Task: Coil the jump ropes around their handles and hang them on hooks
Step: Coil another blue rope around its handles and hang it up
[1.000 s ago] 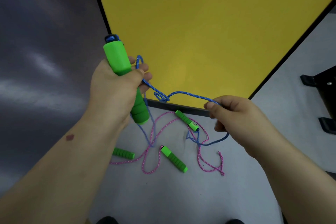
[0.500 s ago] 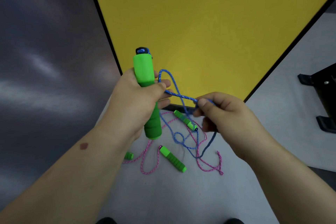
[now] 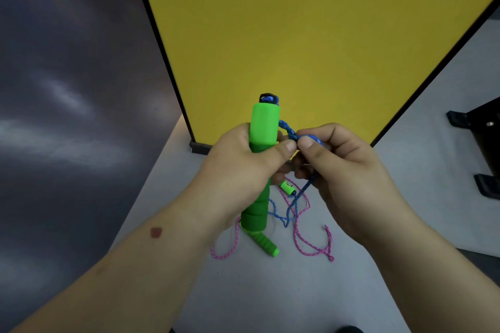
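Note:
My left hand (image 3: 243, 162) grips a green foam handle (image 3: 263, 127) upright, black cap and blue knot on top. A blue rope (image 3: 289, 131) runs from the handle's side into my right hand (image 3: 338, 167), whose thumb and forefinger pinch it close against my left thumb. The rope then hangs down from my right hand to the grey floor (image 3: 243, 292). On the floor below lie a pink rope (image 3: 311, 247) in loose loops, a green handle (image 3: 266, 244) and a second small green handle (image 3: 287, 187), partly hidden by my hands.
A yellow panel (image 3: 311, 35) with a black frame stands straight ahead, its foot (image 3: 198, 147) on the floor. A dark wall (image 3: 67, 89) fills the left. Black feet of a stand (image 3: 484, 154) show at the right edge.
My left hand has carried the green handle rightward toward the centre. My right hand has come up to it, so the blue rope between them has shortened to a small loop.

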Demonstrator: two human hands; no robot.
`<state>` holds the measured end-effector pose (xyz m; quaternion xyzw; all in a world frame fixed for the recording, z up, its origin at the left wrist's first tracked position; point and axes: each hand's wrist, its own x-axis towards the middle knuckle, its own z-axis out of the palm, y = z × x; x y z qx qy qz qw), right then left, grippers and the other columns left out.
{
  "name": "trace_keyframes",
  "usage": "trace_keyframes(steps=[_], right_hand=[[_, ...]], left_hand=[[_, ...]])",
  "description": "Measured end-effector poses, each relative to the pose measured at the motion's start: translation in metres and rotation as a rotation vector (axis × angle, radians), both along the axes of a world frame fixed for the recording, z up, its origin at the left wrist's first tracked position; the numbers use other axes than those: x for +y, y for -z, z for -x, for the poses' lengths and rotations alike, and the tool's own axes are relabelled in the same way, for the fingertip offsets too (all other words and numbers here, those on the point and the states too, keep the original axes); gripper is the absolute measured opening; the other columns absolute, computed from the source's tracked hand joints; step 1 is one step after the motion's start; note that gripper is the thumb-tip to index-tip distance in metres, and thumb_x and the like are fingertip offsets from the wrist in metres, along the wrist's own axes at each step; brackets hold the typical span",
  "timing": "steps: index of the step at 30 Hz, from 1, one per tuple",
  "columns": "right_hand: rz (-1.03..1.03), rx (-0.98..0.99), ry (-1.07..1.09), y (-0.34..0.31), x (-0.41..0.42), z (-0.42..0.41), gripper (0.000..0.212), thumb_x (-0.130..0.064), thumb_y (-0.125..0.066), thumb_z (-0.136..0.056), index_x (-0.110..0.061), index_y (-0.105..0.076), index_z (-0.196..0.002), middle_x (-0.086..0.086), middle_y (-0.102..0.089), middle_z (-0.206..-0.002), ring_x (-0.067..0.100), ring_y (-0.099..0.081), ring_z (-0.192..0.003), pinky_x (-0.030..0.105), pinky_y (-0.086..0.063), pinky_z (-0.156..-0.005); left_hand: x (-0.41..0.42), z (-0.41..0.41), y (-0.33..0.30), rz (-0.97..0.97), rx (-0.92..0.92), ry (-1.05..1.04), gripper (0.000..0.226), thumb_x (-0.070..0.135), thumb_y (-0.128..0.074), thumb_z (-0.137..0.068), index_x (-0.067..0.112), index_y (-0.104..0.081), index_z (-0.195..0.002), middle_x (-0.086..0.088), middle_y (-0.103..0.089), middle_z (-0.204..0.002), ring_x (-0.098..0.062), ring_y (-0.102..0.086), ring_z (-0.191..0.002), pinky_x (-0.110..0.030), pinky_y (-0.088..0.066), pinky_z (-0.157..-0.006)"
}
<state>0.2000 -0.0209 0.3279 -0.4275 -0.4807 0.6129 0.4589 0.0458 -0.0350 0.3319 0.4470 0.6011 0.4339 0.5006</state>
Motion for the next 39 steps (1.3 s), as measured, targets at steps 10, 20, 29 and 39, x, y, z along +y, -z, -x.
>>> trace_keyframes(steps=[10,20,29,39], right_hand=[[0.175,-0.012,-0.053,0.000,0.004,-0.005,0.016,-0.011,-0.059,-0.098,-0.007,-0.070,-0.087,0.000,-0.037,-0.055,0.021,-0.017,-0.060,0.026,-0.021,-0.049],[0.065,0.140,0.321,-0.018,0.015,-0.021,0.019,-0.015,-0.054,-0.103,-0.015,-0.053,-0.085,-0.004,-0.026,-0.056,0.011,-0.021,-0.046,0.022,-0.023,-0.040],[0.076,-0.036,0.254,-0.014,0.009,-0.013,0.017,-0.023,-0.059,-0.101,-0.010,-0.063,-0.092,-0.004,-0.035,-0.053,0.015,-0.028,-0.048,0.028,-0.026,-0.047],[0.090,-0.116,-0.063,-0.003,0.002,0.004,0.026,-0.001,-0.045,-0.104,-0.010,-0.069,-0.109,0.002,-0.076,-0.087,0.013,-0.053,-0.062,0.028,-0.044,-0.061]], left_hand=[[0.004,0.009,0.005,-0.029,-0.064,0.038,0.026,0.025,-0.084,-0.076,0.013,-0.068,-0.095,-0.007,-0.070,-0.081,-0.018,-0.067,-0.077,-0.041,-0.055,-0.072],[0.012,0.035,0.010,0.072,-0.078,-0.253,0.023,-0.004,-0.077,-0.085,0.012,-0.063,-0.095,-0.008,-0.071,-0.078,-0.017,-0.071,-0.068,-0.030,-0.058,-0.061],[0.013,0.037,0.015,0.080,-0.104,-0.392,0.027,-0.001,-0.073,-0.090,0.020,-0.059,-0.100,-0.012,-0.070,-0.096,-0.022,-0.078,-0.078,-0.042,-0.064,-0.073],[0.001,0.002,-0.008,0.054,-0.322,-0.186,0.021,0.009,-0.073,-0.093,0.017,-0.065,-0.111,-0.008,-0.075,-0.089,-0.024,-0.077,-0.081,-0.047,-0.064,-0.083]])
